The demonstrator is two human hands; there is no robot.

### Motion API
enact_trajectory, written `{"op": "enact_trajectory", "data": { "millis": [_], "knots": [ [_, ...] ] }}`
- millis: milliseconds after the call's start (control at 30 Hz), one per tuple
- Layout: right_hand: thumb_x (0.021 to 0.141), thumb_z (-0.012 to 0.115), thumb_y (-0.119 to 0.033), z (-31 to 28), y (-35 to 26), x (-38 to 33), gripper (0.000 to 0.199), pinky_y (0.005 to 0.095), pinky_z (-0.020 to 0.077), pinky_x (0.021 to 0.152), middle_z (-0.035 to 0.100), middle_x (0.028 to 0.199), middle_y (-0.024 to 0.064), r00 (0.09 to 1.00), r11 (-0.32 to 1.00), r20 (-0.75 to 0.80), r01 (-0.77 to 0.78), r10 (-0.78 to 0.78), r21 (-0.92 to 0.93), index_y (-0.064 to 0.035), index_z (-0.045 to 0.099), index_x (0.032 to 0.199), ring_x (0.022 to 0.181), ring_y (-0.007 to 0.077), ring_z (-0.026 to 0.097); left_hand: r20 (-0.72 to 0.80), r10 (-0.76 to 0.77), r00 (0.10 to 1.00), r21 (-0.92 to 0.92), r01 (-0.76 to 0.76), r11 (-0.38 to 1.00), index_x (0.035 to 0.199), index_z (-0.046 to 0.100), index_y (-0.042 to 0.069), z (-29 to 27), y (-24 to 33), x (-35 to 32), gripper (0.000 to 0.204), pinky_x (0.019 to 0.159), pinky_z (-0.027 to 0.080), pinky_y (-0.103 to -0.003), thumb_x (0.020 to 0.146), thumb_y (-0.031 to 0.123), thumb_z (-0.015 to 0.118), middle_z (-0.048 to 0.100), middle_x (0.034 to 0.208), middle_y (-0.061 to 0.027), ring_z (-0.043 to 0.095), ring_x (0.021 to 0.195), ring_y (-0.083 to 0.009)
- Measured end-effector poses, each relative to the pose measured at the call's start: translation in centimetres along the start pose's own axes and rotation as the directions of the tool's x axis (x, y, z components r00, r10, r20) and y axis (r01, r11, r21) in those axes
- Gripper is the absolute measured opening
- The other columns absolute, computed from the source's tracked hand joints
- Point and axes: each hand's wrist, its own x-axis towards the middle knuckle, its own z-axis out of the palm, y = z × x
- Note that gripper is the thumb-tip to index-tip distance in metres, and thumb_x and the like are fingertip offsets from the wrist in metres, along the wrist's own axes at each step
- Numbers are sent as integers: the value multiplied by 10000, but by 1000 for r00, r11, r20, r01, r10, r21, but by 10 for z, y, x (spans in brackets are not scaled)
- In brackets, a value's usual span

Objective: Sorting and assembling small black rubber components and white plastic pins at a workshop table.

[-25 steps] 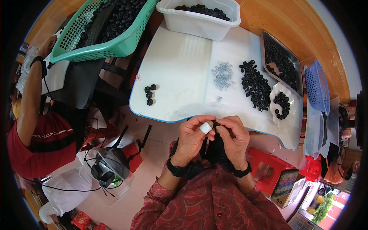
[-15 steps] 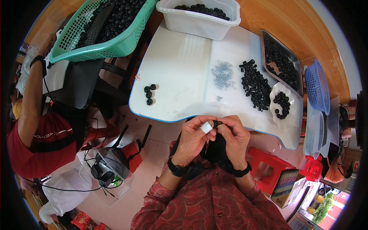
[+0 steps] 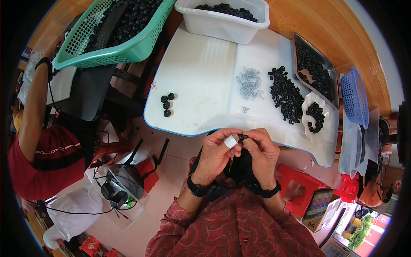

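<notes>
Big white tub (image 3: 222, 31) up at the desk's far edge, loaded with black pieces, and there's a metal tray (image 3: 317, 94) of more by the far right corner! Just below it, a scalloped white dish (image 3: 305, 112) carries round black pieces near the right edge; beside that, a heap of black parts (image 3: 286, 96), then a scatter of tiny clear bits (image 3: 250, 83). Over by the left edge, four round black pieces (image 3: 166, 105) sit close together. A green basket (image 3: 124, 59), full too, stands beyond that edge; a blue basket (image 3: 354, 97) stands past the right one.

The desk (image 3: 197, 77) is pale with blue edging, wood panelling (image 3: 308, 15) behind it, tiled floor (image 3: 173, 171) below. A co-worker in a maroon shirt (image 3: 47, 160) is off to my left; a red stool (image 3: 295, 188) to my right.

And here, just off the near edge, my left hand (image 3: 214, 156), white wrap (image 3: 230, 141) on one digit, and my right hand (image 3: 262, 156) meet, fingertips pinched on a small black part (image 3: 242, 138), mostly hidden between them!
</notes>
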Motion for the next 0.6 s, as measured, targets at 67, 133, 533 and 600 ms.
{"op": "enact_trajectory", "data": {
  "millis": [67, 133, 533, 600],
  "knots": [
    [908, 671, 71, 0, 0, 1, 188, 237, 488, 846, 624, 1027, 54, 999, 998, 14, 53, -53, -32, 0, 703, 1079, 942, 122, 615, -7, 3, 1000, 14, -3, 1000, 1179, 650, -55, 0, 0, 0, 222, 677, 555, -253, 974, 25, 625, 690, 906, -90, 663, 773, -140],
    [907, 670, 72, 1, -3, 1, 192, 236, 488, 843, 623, 1027, 54, 997, 995, 24, 77, -76, -59, -1, 704, 1081, 940, 122, 613, -17, 10, 1000, 21, -9, 1000, 1180, 651, -53, 1, 1, 0, 221, 681, 557, -251, 975, 23, 624, 691, 914, -83, 662, 774, -137],
    [916, 665, 66, 2, 1, 0, 159, 238, 490, 846, 625, 1032, 57, 1000, 1000, 4, 1, -1, 4, 3, 685, 1060, 948, 124, 619, -17, 6, 1000, 16, -6, 1000, 1186, 654, -48, 0, 1, 0, 227, 686, 550, -250, 970, 16, 626, 683, 906, -82, 657, 780, -134],
    [917, 666, 63, 2, 1, 1, 156, 239, 491, 846, 627, 1032, 60, 1000, 1000, 6, 1, -1, 11, 3, 685, 1060, 947, 125, 621, -13, 9, 1000, 11, -8, 1000, 1185, 655, -48, -1, 1, 1, 227, 686, 550, -251, 969, 15, 627, 681, 906, -79, 656, 779, -134]
  ]
}}
